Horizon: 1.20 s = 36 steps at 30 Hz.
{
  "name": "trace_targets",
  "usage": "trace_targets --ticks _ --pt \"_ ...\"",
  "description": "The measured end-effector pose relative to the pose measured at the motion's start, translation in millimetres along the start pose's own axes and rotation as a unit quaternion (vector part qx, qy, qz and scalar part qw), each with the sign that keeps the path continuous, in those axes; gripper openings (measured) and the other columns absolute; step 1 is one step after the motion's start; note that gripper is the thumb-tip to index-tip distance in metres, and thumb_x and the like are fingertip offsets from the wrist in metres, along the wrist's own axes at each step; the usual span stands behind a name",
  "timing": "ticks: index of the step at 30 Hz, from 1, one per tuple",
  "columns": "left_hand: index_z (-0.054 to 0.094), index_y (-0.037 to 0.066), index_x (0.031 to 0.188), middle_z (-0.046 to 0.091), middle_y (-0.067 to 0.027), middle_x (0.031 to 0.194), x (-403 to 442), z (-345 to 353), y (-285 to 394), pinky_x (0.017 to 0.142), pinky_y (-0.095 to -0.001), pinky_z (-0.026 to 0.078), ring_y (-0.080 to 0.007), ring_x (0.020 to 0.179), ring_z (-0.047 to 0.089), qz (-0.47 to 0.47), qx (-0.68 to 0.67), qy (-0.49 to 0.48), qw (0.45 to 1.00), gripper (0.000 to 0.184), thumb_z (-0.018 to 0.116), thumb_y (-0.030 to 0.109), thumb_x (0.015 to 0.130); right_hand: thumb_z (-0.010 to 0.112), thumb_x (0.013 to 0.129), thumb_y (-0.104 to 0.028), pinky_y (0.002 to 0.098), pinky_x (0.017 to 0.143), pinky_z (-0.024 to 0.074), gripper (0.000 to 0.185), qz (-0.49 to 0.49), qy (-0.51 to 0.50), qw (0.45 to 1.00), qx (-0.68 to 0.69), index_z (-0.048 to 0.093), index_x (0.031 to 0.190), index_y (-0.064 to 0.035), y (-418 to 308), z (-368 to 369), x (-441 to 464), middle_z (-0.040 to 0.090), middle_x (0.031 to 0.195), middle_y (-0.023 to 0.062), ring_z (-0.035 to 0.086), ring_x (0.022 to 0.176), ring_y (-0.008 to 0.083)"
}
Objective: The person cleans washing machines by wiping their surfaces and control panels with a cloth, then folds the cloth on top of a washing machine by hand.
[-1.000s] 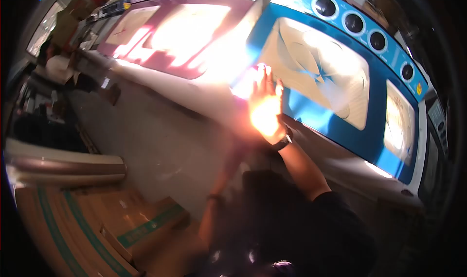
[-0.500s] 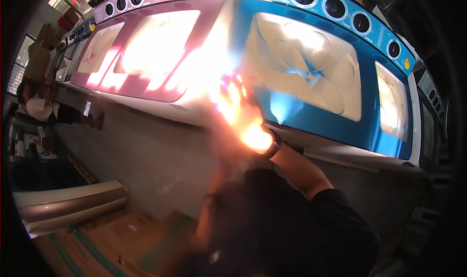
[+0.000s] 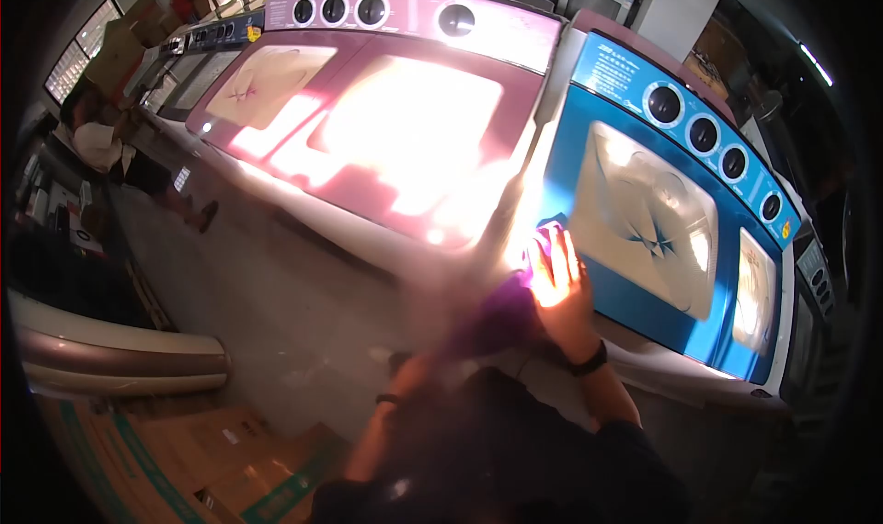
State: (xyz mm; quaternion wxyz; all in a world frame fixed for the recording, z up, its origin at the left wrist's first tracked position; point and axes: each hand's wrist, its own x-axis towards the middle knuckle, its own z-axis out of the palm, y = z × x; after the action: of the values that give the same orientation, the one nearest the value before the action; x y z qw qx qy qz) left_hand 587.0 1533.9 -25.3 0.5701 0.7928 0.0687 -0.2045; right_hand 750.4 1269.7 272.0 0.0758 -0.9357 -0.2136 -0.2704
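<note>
My right hand (image 3: 566,294), with a dark band at its wrist, presses a purple cloth (image 3: 501,317) against the left edge of a blue washing machine (image 3: 575,179). The fingers are close together and nearly straight over the cloth, whose lower part hangs loose and blurred toward my left side. Low in the middle is my left hand (image 3: 416,370), smeared and dim, close to the hanging cloth; its fingers cannot be made out. A pink washing machine (image 3: 345,74) stands just left of the blue one, its lid glaring in sunlight.
A seated person (image 3: 97,147) is at the far left. Below lie a long white-and-brown appliance (image 3: 129,354) and cardboard boxes (image 3: 221,441). More machines stand beyond both ends of the row, one dark unit (image 3: 814,280) at right. A grey floor (image 3: 303,313) runs along the machines.
The view has swung left, so the machines sit further right and lower. Strong glare over my right hand has eased, and the purple cloth has come into sight.
</note>
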Motion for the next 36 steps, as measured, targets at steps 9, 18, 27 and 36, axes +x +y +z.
trace_targets --ticks 9,18,27,36 --pt "0.060 -0.001 0.124 0.068 -0.0096 0.109 18 -154 49 0.094 -0.0307 0.048 -0.0169 0.102 0.063 0.059 -0.131 0.059 0.988 0.038 0.045 -0.006 0.089 0.061 0.085 0.004 0.0448 0.104 0.0465 0.049 0.008 0.184 0.960 0.209 0.054 0.133 -0.0021 -80 10 53 0.060 0.133 0.0170 0.054 0.127 0.0362" --pt "0.060 0.000 0.124 0.067 -0.0048 0.108 26 -229 -70 0.094 -0.0302 0.046 -0.0141 0.101 0.060 0.023 -0.090 0.029 0.995 0.034 0.048 0.004 0.093 0.075 0.080 -0.040 0.0555 0.108 0.0353 0.077 0.063 0.025 0.998 -0.010 0.047 0.137 0.0031 -168 93 120 0.046 0.141 0.0276 0.039 0.134 0.0479" --pt "0.057 0.004 0.126 0.063 -0.0049 0.112 0 -258 -107 0.089 -0.0325 0.048 -0.0157 0.100 0.056 -0.089 -0.187 -0.054 0.977 0.032 0.046 0.011 0.097 0.080 0.074 -0.047 0.0557 0.110 0.0327 0.100 0.076 -0.135 0.986 -0.061 0.032 0.145 0.0052 -228 102 171 0.034 0.147 0.0323 0.029 0.139 0.0501" --pt "0.059 0.004 0.128 0.064 -0.0007 0.113 -5 -301 -130 0.090 -0.0307 0.047 -0.0123 0.102 0.059 -0.079 -0.257 -0.029 0.963 0.035 0.057 0.025 0.100 0.068 0.084 -0.044 0.0458 0.111 0.0335 0.084 -0.047 -0.094 0.987 -0.123 0.035 0.146 0.0020 -307 156 237 0.035 0.150 0.0259 0.035 0.139 0.0412"
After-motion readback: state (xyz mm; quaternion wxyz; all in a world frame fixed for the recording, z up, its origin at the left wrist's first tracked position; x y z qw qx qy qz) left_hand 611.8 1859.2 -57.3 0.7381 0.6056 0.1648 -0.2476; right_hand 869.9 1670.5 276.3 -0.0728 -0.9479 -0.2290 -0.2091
